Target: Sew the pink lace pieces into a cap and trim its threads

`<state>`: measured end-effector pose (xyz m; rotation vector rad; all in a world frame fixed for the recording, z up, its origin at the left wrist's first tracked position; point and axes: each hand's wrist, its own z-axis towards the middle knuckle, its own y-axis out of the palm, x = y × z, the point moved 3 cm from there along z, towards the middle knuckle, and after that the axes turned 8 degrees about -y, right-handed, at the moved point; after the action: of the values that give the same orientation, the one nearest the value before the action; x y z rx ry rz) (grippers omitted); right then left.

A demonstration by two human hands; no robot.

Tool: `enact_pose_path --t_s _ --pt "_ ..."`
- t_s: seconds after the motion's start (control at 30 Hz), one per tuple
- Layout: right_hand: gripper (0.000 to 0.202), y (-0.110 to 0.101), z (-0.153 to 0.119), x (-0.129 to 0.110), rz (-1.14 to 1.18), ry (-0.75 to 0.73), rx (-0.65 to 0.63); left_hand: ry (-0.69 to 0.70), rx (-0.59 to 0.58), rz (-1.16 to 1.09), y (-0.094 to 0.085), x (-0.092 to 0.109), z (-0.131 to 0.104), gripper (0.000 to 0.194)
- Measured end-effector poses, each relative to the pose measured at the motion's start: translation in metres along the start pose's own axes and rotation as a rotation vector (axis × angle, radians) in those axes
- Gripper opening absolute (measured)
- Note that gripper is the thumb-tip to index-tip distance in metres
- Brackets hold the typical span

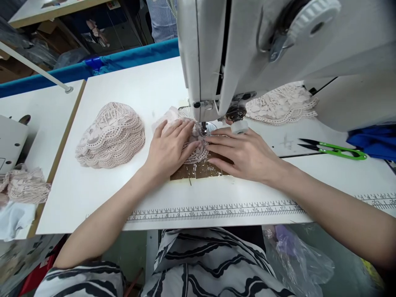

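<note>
A pale pink lace piece (196, 153) lies under the needle of the white sewing machine (206, 53), over a brown plate. My left hand (170, 144) rests flat on the lace's left side, fingers spread. On the right side, my right hand (244, 154) touches the lace edge with its fingers stretched out and slightly apart, close to the presser foot. A stack of lace pieces (111, 136) sits on the white table left of my left hand. More lace (281, 105) lies behind the machine head at the right.
Green-handled snips (337, 150) lie at the right beside blue cloth (374, 140). A printed ruler (216, 213) runs along the table's front edge. Crumpled lace (26, 185) lies at the far left. Beyond the blue cloth barrier (139, 55) part of a person in stripes (162, 20) shows.
</note>
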<state>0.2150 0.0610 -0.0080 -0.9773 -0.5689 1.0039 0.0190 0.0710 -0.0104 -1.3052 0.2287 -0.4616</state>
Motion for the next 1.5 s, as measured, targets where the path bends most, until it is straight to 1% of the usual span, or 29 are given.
enact_pose_path --t_s 0.1,0.17,0.23,0.37,0.53,0.6,0.9,1.1,1.3,1.37,1.43,1.5 --pt "0.033 0.001 0.000 -0.003 -0.023 0.007 -0.032 0.146 0.085 -0.041 -0.003 0.000 0.000 0.035" --pt "0.032 0.001 -0.001 -0.001 -0.043 0.018 -0.045 0.244 0.101 -0.039 -0.002 0.003 -0.002 0.033" --pt "0.032 0.002 -0.002 0.001 -0.067 0.043 -0.067 0.280 0.107 -0.008 -0.001 0.006 -0.004 0.035" --pt "0.036 0.007 -0.003 0.004 -0.108 0.062 -0.134 0.283 0.096 0.002 0.002 0.009 -0.006 0.041" --pt "0.034 0.008 -0.001 0.003 -0.101 0.071 -0.157 0.233 0.030 -0.050 0.004 0.010 -0.008 0.043" --pt "0.032 0.008 0.000 0.002 -0.100 0.079 -0.171 0.222 0.023 -0.044 0.004 0.012 -0.009 0.044" --pt "0.031 0.007 0.000 0.002 -0.144 0.062 -0.170 0.264 0.091 0.040 0.002 0.015 -0.010 0.043" --pt "0.031 0.008 0.001 0.002 -0.128 0.083 -0.174 0.251 0.078 0.035 0.003 0.014 -0.011 0.043" --pt "0.032 0.008 0.001 0.002 -0.126 0.079 -0.190 0.258 0.083 0.058 0.004 0.012 -0.012 0.048" --pt "0.032 0.007 0.001 0.002 -0.111 0.074 -0.172 0.291 0.073 0.028 0.001 0.010 -0.013 0.050" --pt "0.030 0.005 0.000 0.002 -0.083 0.059 -0.128 0.373 0.077 -0.021 -0.004 0.008 -0.014 0.048" --pt "0.028 0.002 -0.001 0.002 -0.062 0.033 -0.075 0.467 0.099 -0.041 -0.009 0.007 -0.016 0.036"
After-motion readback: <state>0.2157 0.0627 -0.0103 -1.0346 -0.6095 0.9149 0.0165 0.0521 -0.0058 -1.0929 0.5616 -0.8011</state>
